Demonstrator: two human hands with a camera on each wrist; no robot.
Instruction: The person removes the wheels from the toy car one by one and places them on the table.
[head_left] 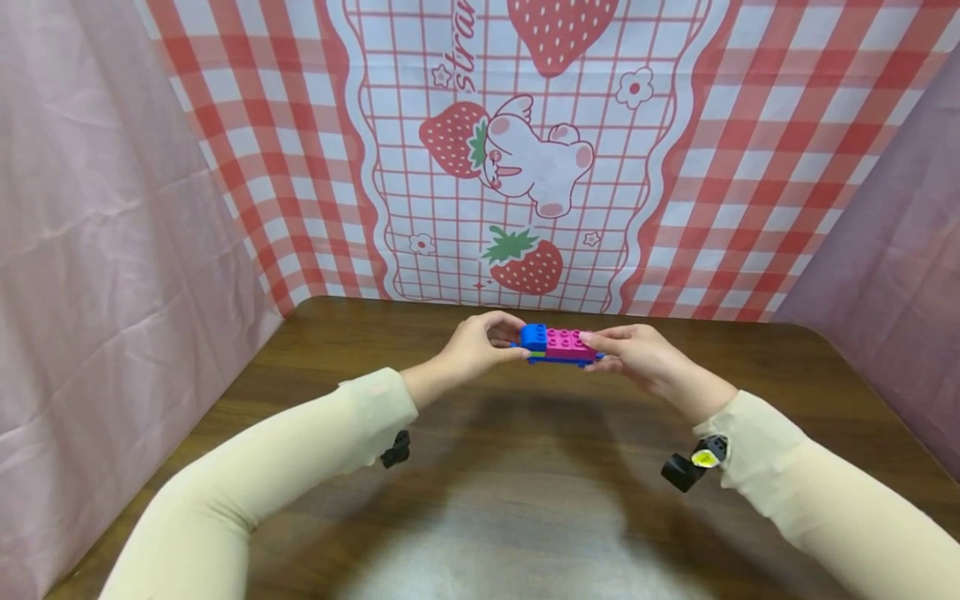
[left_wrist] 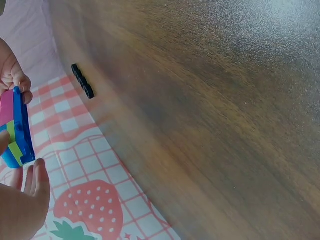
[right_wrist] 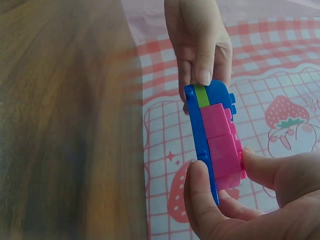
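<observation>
Both hands hold a toy building-block car [head_left: 566,343] up over the table. It has a long blue base [right_wrist: 197,127], two pink bricks [right_wrist: 222,145], a thin lime-green brick [right_wrist: 201,95] and a curved blue brick [head_left: 533,337] at one end. My left hand [head_left: 480,337] curves round the blue end, its thumb against the lime-green brick in the right wrist view. At the other end my right hand [head_left: 633,354] pinches the pink brick and base, thumb on the studs and fingers under the base.
A black knobbly strip [left_wrist: 82,81] lies on the brown wooden table [head_left: 525,500] in the left wrist view. Behind the table hangs a strawberry-print cloth [head_left: 487,258]. Pink curtains [head_left: 112,208] flank it. Each sleeve cuff carries a black camera mount [head_left: 686,468].
</observation>
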